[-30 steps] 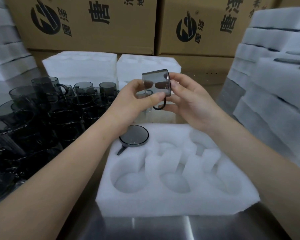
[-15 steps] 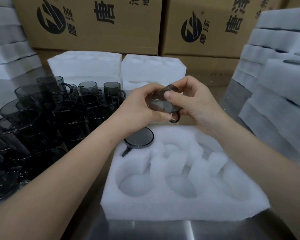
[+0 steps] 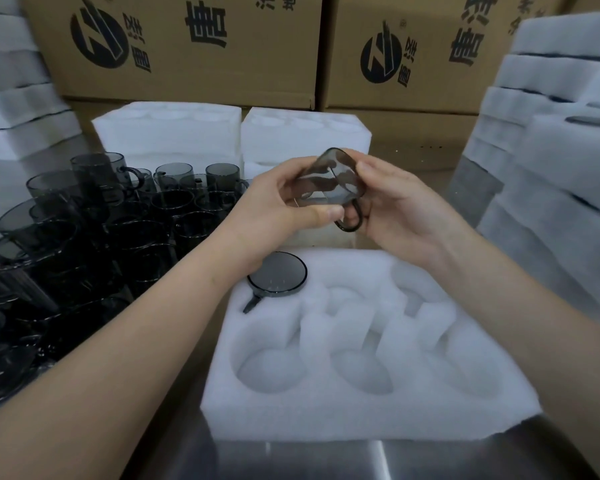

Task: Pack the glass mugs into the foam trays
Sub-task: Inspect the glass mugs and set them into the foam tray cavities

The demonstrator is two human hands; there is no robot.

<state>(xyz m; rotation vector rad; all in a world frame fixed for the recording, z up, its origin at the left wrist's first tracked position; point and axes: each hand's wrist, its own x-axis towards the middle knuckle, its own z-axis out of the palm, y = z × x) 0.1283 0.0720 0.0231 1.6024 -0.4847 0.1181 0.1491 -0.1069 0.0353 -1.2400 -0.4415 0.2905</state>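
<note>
- White foam tray point(image 3: 326, 420), lower centre: five round pockets open; its upper-left pocket holds a smoky glass mug point(image 3: 278, 273).
- Crowded dark glass mugs point(image 3: 84, 237) block left; stacked white foam slabs point(image 3: 551, 174) block right.

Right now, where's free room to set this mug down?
Five pockets of the foam tray are empty: the near row and the two right of the packed mug. A bare strip of steel table lies before the tray. The left side is crowded with loose mugs; foam stacks wall the right.
</note>
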